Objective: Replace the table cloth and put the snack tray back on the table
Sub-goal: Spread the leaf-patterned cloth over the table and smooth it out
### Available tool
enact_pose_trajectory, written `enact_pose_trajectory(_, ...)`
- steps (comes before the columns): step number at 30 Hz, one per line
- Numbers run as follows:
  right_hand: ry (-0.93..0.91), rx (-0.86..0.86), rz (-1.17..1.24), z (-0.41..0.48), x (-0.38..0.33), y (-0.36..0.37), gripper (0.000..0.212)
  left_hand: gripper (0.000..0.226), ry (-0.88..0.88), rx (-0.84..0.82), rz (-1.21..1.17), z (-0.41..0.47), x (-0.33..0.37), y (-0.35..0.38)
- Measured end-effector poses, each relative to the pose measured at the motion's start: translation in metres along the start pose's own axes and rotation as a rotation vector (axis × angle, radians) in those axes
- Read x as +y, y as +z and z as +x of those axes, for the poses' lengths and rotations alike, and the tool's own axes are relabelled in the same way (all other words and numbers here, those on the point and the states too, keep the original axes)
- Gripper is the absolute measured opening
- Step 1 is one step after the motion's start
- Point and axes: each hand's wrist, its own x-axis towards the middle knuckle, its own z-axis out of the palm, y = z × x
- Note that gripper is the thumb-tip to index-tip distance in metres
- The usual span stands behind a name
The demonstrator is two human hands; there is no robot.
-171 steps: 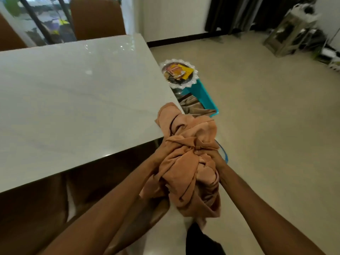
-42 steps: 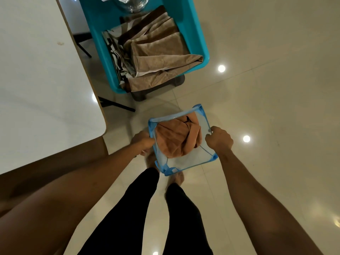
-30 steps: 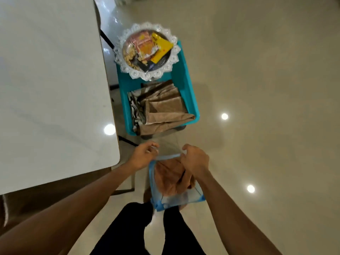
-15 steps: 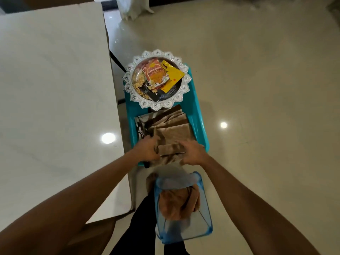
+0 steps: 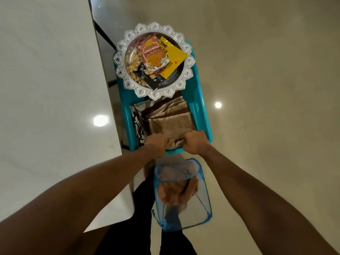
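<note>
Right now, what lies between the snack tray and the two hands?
In the head view, folded brown cloth in the teal bin lies between the snack tray and both hands, left hand, right hand.

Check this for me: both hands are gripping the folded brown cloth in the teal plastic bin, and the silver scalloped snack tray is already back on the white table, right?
Not quite. The left hand and right hand do grip the folded brown cloth in the teal plastic bin, but the head view shows the silver scalloped snack tray resting on the bin's far end, beside the white table.
</note>
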Motion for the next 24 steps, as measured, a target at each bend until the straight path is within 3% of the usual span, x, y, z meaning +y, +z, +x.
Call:
enact_pose_trajectory(6,0.016,0.229,0.187,-0.029,0.003,-0.014,0.054,0.036,0.067,0.308,-0.01,-0.027,0.003,-0.05)
enact_pose_trajectory(9,0.097,0.305,0.277,-0.059,0.007,-0.03,0.039,0.029,0.096,0.437,-0.014,-0.06,0.007,-0.071)
enact_pose_trajectory(11,0.074,0.37,0.267,-0.08,0.008,-0.046,0.029,0.027,0.074,0.504,-0.08,-0.092,0.012,-0.078)
enact_pose_trajectory(15,-0.024,0.481,0.139,-0.132,-0.013,-0.087,0.047,0.044,0.029,0.696,-0.239,-0.159,0.019,-0.077)
enact_pose_trajectory(21,-0.076,0.54,0.0,-0.208,-0.057,-0.129,0.037,0.025,-0.028,0.874,-0.332,-0.244,0.02,-0.081)
enact_pose_trajectory(24,-0.068,0.689,0.131,-0.241,-0.096,-0.149,0.041,0.024,-0.027,0.987,-0.375,-0.293,0.009,-0.098)
